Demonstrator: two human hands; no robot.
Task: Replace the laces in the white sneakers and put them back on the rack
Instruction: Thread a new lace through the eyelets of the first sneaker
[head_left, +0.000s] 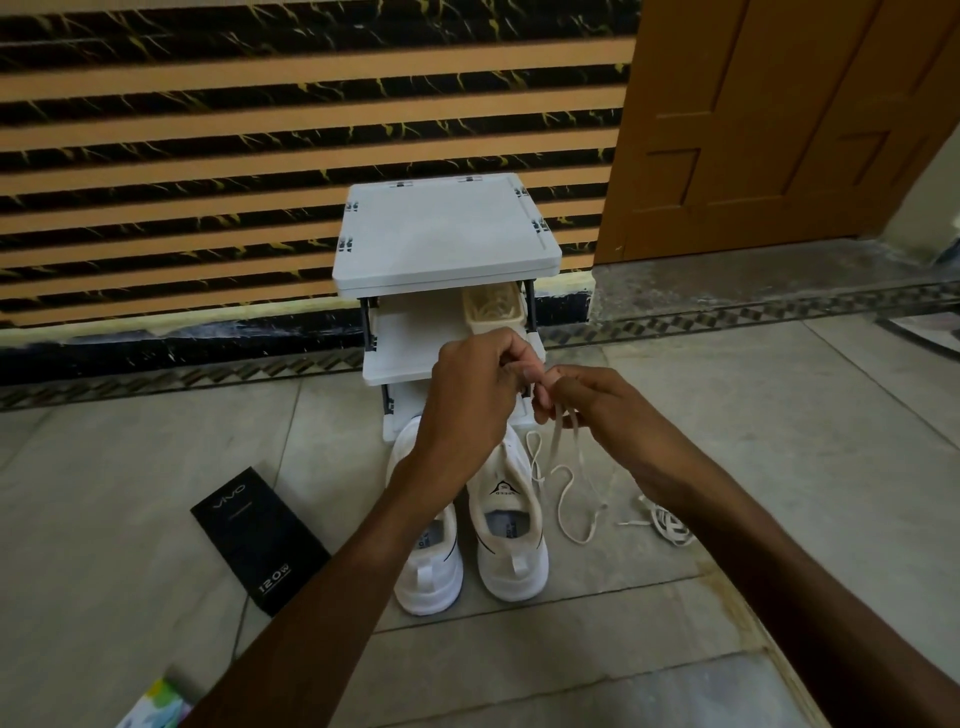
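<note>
Lace (563, 434) hangs from left hand (472, 387), right hand (579, 400) (tub (496, 326) holds more).

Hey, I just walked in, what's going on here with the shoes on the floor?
A person is working a cream lace with both hands. The left hand and the right hand pinch it above the shoes, and its loose end trails to the floor. The two white sneakers stand side by side on the floor before the white rack, not yet back on it. Another bundled lace lies on the tiles to the right.
</note>
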